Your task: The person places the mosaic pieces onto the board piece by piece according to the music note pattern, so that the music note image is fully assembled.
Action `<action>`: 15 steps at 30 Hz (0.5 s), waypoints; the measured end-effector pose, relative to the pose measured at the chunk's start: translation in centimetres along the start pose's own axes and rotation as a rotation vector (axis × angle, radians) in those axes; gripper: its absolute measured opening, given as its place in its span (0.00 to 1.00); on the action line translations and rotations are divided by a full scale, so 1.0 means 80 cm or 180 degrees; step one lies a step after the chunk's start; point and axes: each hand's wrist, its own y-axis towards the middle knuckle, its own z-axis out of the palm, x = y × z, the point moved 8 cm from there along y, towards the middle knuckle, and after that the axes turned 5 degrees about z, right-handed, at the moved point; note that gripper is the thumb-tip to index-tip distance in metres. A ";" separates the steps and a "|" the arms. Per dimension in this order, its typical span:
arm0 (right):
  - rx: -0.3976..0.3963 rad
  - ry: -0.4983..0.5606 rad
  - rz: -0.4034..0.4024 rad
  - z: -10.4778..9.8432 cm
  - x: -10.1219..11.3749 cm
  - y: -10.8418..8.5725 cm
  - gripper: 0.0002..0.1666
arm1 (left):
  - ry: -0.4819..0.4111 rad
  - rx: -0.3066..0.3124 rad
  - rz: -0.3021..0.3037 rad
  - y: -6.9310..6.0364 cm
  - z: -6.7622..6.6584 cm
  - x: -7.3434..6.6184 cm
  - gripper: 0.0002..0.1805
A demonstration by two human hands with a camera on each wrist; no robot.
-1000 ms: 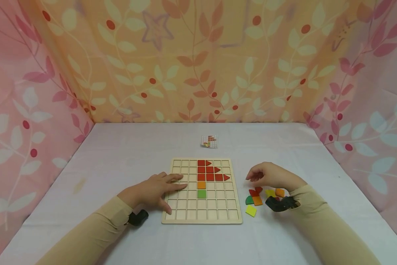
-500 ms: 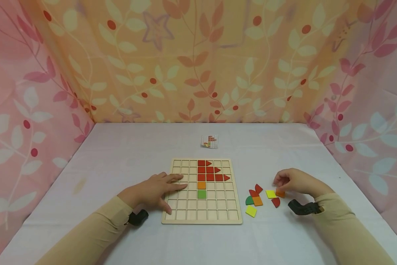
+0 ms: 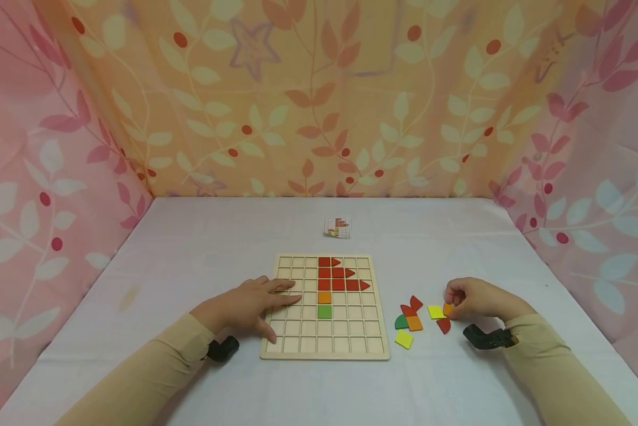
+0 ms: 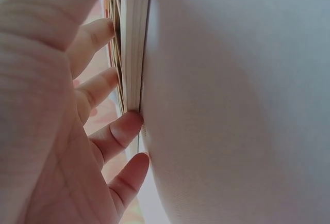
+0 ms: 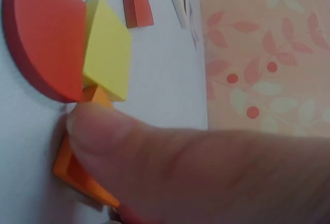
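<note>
Head view: toward the right edge of the bench [image 3: 207, 236], I see the right hand [image 3: 477, 297] pinching an orange tile [image 3: 447, 309], with a yellow tile [image 3: 435, 312] and red quarter-round [image 3: 444, 325] crowding it. Loose tiles [image 3: 415, 323] lie between it and the grid board [image 3: 347, 328], where the left hand [image 3: 244, 305] rests, fingers spread. A picture card [image 3: 337, 228] lies toward the far edge.

The grid board [image 3: 353, 328] is matt wood, the orange tile [image 5: 67, 163] smooth, the backdrop [image 3: 319, 168] cloth.

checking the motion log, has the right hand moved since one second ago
Yes: in the head view, the right hand has moved rightward, farther from the wooden grid board.
</note>
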 end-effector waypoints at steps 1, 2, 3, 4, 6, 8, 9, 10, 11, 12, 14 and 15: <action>-0.0002 -0.0002 0.0013 0.000 0.000 0.000 0.15 | -0.0016 0.0003 -0.0013 0.001 0.000 0.001 0.50; -0.0007 -0.0007 0.0021 0.000 0.000 0.000 0.16 | -0.0025 0.0011 -0.0025 0.001 0.000 0.001 0.50; -0.0012 -0.0013 0.0040 0.000 0.000 0.001 0.16 | -0.0036 0.0017 -0.0042 0.002 0.000 0.002 0.50; -0.0014 -0.0024 0.0036 0.001 0.000 0.001 0.16 | -0.0046 0.0026 -0.0066 0.002 0.000 0.002 0.50; -0.0019 -0.0036 0.0048 0.001 0.000 0.002 0.17 | -0.0063 0.0046 -0.0104 0.003 0.000 0.003 0.50; -0.0046 -0.0079 0.0023 0.000 0.001 0.002 0.17 | -0.0063 0.0056 -0.0122 0.004 -0.001 0.004 0.50; -0.0061 -0.0090 0.0024 0.000 0.001 0.003 0.16 | -0.0057 0.0064 -0.0135 0.005 -0.001 0.004 0.50; -0.0076 -0.0110 0.0015 -0.001 0.002 0.003 0.15 | -0.0045 0.0072 -0.0142 0.006 -0.001 0.005 0.50; -0.0091 -0.0128 0.0026 -0.002 0.002 0.003 0.14 | -0.0042 0.0076 -0.0151 0.007 -0.002 0.005 0.50; -0.0105 -0.0149 0.0037 -0.004 0.003 0.004 0.13 | -0.0035 0.0079 -0.0159 0.008 -0.002 0.006 0.51; -0.0115 -0.0175 0.0039 -0.006 0.005 0.004 0.10 | -0.0015 0.0100 -0.0203 0.009 -0.002 0.008 0.51; -0.0109 -0.0160 0.0062 -0.008 0.007 0.005 0.09 | -0.0021 0.0106 -0.0229 0.010 -0.002 0.009 0.51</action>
